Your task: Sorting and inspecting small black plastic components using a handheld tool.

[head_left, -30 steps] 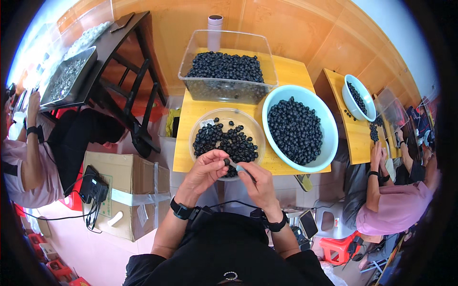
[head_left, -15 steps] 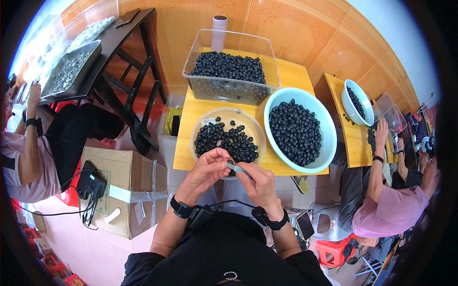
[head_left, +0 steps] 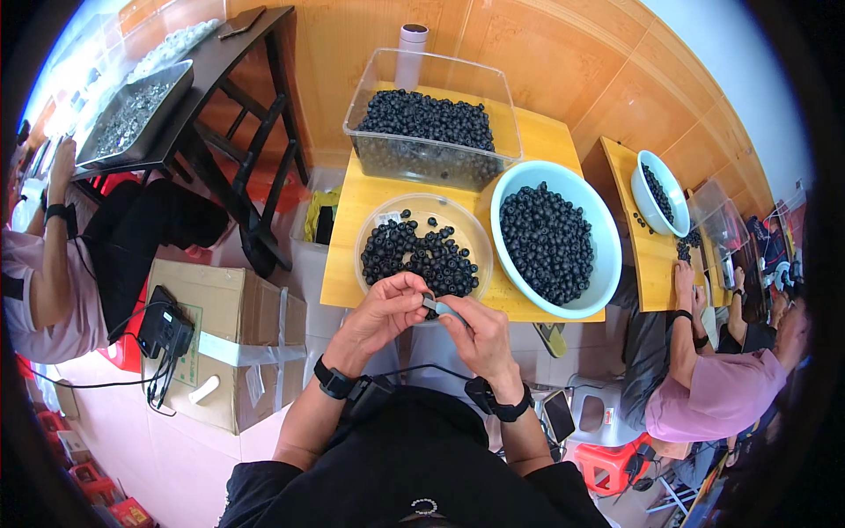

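My left hand [head_left: 380, 317] is closed, pinching a small black part [head_left: 429, 300] between thumb and fingertips. A slim grey tool [head_left: 445, 310] is gripped by my right hand [head_left: 482, 339], its tip against the black part; my fingers hide its exact kind. Both hands meet over the near rim of a round clear tub [head_left: 363, 264] holding several loose black ring-shaped parts [head_left: 449, 269]. To the right, a light blue basin [head_left: 607, 273] is heaped with similar black parts [head_left: 547, 242]. Behind the tub stands a clear rectangular bin [head_left: 422, 163], also filled with them.
Everything stands on a yellow wooden table [head_left: 343, 277], with a pale flask [head_left: 411, 55] behind the bin. A taped cardboard box [head_left: 216, 326] is at the left. People work at a black table [head_left: 198, 114] on the left and another yellow table [head_left: 651, 273] on the right.
My hands stay together, with the grey tool and black part turned slightly between my fingers. The view has shifted a little. At the right table, a person's hand has drawn nearer to their body.
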The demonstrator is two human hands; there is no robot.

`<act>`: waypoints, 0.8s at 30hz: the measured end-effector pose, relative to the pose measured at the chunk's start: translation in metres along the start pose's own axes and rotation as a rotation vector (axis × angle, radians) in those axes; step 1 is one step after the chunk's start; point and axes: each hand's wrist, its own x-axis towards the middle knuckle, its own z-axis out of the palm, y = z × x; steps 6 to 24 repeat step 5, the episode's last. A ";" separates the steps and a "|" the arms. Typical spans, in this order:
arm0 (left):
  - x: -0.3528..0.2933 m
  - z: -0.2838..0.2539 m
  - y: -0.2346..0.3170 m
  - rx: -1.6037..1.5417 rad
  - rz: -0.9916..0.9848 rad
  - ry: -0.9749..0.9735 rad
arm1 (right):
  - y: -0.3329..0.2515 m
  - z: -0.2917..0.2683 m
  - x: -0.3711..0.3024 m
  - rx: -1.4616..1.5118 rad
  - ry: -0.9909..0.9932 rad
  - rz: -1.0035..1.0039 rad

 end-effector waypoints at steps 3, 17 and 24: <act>0.000 -0.001 -0.001 -0.031 -0.011 -0.019 | 0.002 0.001 0.000 0.011 0.001 0.002; -0.001 -0.002 -0.001 -0.033 -0.013 -0.013 | 0.002 0.002 0.000 0.014 0.003 -0.003; -0.001 -0.002 -0.001 -0.033 -0.013 -0.013 | 0.002 0.002 0.000 0.014 0.003 -0.003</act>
